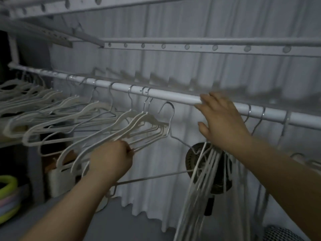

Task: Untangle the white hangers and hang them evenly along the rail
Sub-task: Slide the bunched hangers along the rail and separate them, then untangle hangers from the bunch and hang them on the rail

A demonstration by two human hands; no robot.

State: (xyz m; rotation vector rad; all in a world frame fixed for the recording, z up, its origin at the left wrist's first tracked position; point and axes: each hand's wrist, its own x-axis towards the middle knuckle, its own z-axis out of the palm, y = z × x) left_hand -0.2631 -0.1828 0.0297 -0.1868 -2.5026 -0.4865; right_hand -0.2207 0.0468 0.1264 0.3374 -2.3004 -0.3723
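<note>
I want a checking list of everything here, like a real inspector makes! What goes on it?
surface: white rail runs across; grey floor below.
job's things: white hangers crowd the rail's left part; one loose hanger has its hook off the rail; a bundle of hangers dangles below the right hand.
clutter: coloured rings stacked at lower left.
grippers: left hand pinches hanger bars; right hand, fingers straight, touches the rail.
cables: nothing seen.
surroundings: white curtain behind, dark fan, holed rack above.

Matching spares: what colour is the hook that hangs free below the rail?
Silvery grey hook, head view.
</note>
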